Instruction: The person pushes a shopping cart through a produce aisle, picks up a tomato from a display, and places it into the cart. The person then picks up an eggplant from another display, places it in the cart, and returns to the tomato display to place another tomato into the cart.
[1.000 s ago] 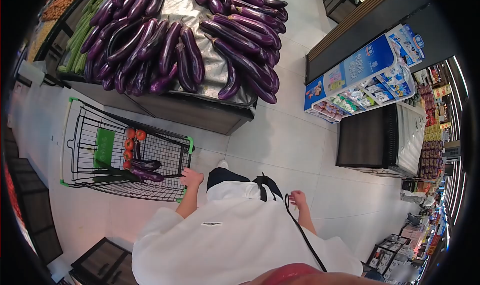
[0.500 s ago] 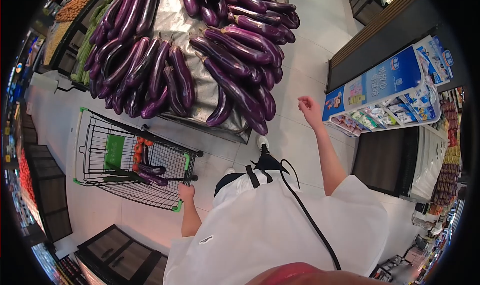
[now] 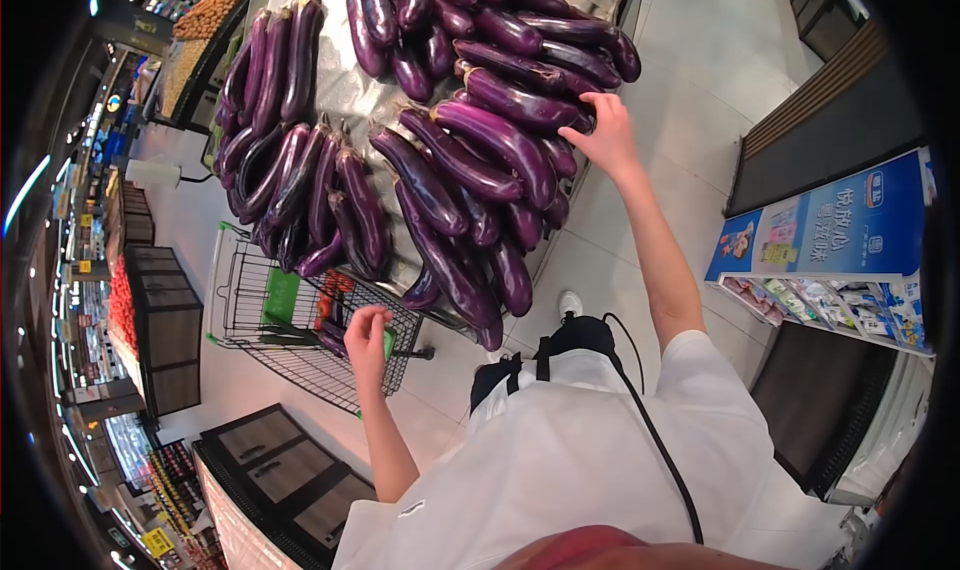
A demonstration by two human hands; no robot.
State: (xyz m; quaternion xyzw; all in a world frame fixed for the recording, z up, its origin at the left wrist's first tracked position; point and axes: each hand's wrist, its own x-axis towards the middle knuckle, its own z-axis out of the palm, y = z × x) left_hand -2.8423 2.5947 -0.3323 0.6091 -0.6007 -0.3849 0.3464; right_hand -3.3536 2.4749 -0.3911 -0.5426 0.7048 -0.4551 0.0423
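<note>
Glossy purple eggplants lie in piles on a silver-lined display stand. My right hand reaches to the right edge of the pile, thumb and fingers apart around the end of one eggplant; I cannot tell whether it touches. My left hand is raised in front of the shopping cart, fingers loosely bent and apart, holding nothing. In the cart are red tomatoes and eggplants, partly hidden by my left hand and the stand.
On the right, a blue promotional rack of packets stands beside a dark column. Dark wooden cabinets are at the lower left. Other produce bins line the upper left. Tiled floor runs along the stand's right side.
My right hand has moved up and left to the eggplant pile. My left hand has left the cart's end and risen. The view has turned and come closer to the stand.
</note>
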